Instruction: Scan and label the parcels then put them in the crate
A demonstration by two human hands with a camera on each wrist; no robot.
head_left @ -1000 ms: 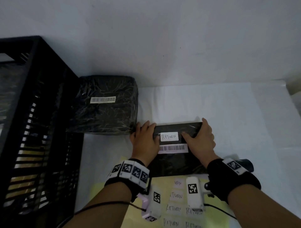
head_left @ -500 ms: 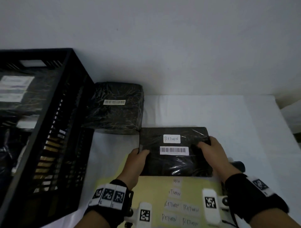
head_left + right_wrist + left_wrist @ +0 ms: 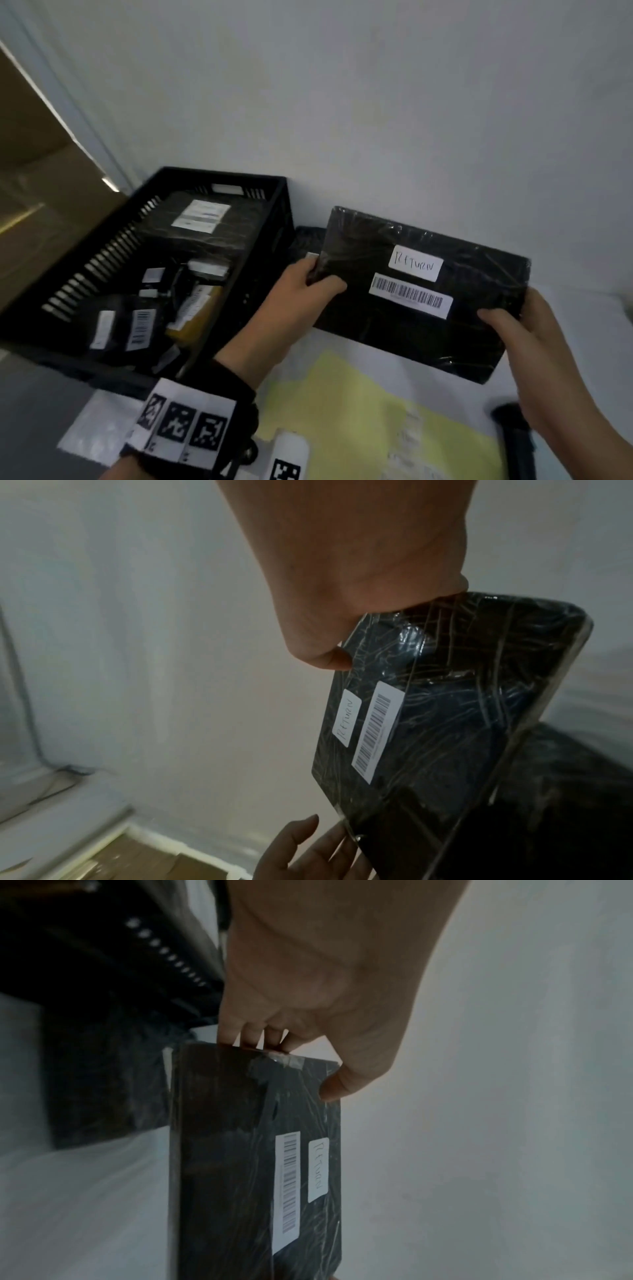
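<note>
Setting: white table (image 3: pixel 565 342) against a pale wall
Nearest: yellow label sheet (image 3: pixel 359 411) lies on the table below the hands
Left hand (image 3: pixel 291 308): clamped on the parcel's left end, thumb on top
Right hand (image 3: pixel 534 346): clamped on the right end, thumb on top
Parcel (image 3: pixel 421 339): black, film-wrapped, held in the air, right of the crate, RETURN sticker (image 3: pixel 416 263) and barcode facing up
Long axis: runs hand to hand, left end higher, nearer the crate
Crate (image 3: pixel 239 274): black, slatted, left, holds other parcels
Advice: keep both grips, carry it left above the rim, lower flat, label up
</note>
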